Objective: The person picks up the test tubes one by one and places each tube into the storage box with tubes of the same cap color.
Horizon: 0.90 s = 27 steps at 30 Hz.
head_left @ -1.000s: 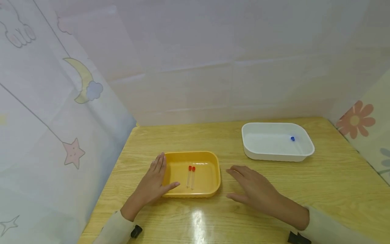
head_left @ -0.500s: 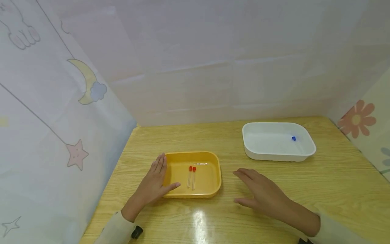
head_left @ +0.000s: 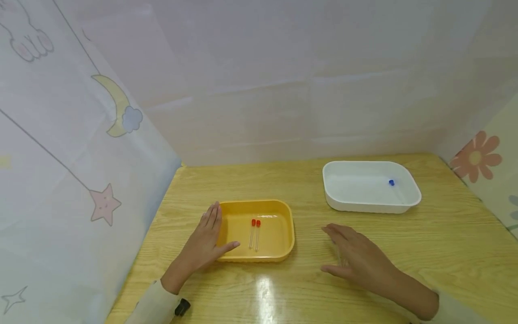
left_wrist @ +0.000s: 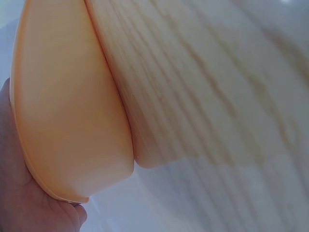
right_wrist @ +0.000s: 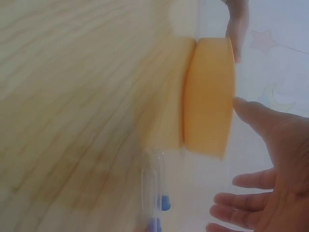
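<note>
My left hand (head_left: 204, 238) rests on the left end of a yellow tray (head_left: 283, 257), fingers straight along the end rim and thumb over the front rim. Two clear tubes with red caps (head_left: 256, 222) lie side by side in that tray. To its right, my right hand (head_left: 360, 258) hovers over the table, thumb and fingers spread apart. Below it, in the right wrist view, two clear tubes (right_wrist: 152, 183) with blue caps (right_wrist: 165, 203) lie on the wood. In the head view the hand mostly hides them.
At the back right stands a white tray (head_left: 360, 207) holding a tube with a blue cap (head_left: 391, 182). The wooden table (head_left: 226, 182) ends at a pale cloth backdrop (head_left: 251, 108), with printed cloth on both sides.
My right hand has shifted right, away from the yellow tray, and part of a clear tube now shows between its thumb and fingers. The left hand keeps its place on the tray.
</note>
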Each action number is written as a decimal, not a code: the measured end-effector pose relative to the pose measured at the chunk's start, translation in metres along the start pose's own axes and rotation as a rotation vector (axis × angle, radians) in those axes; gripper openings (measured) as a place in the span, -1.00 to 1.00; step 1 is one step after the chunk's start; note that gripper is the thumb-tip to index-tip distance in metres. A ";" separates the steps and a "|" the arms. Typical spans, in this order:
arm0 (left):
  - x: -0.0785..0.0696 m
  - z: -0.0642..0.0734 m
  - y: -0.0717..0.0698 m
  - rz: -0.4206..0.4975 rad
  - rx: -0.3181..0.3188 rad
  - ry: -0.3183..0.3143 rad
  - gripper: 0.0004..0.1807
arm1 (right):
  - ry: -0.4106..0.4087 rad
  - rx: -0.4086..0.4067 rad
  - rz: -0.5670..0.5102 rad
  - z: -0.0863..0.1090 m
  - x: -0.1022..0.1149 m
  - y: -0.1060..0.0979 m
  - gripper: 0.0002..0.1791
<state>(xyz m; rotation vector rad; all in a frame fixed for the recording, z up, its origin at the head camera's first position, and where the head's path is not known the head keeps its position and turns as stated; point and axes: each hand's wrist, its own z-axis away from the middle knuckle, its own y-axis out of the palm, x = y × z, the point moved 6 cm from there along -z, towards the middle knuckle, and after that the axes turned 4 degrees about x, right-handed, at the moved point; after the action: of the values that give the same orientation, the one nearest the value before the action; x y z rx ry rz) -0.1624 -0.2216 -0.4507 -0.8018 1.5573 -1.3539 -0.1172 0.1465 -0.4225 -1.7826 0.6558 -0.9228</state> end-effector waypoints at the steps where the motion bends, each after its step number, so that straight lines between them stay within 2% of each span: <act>1: 0.000 0.000 0.000 -0.002 -0.002 0.002 0.22 | 0.002 -0.003 0.005 0.001 -0.001 0.000 -0.05; 6: 0.000 0.000 0.000 0.005 -0.005 0.004 0.22 | -0.015 -0.037 0.017 0.005 -0.006 -0.002 -0.01; 18: 0.000 -0.001 -0.003 -0.005 -0.015 0.012 0.23 | -0.015 -0.034 0.000 0.013 -0.017 -0.005 0.07; 27: -0.001 0.001 -0.002 0.009 -0.012 0.008 0.23 | 0.071 0.006 -0.018 0.021 -0.027 -0.005 0.10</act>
<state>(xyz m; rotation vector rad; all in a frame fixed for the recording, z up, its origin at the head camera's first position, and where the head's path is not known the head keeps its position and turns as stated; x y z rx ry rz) -0.1613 -0.2211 -0.4483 -0.7963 1.5756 -1.3436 -0.1152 0.1802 -0.4300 -1.7597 0.6820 -1.0029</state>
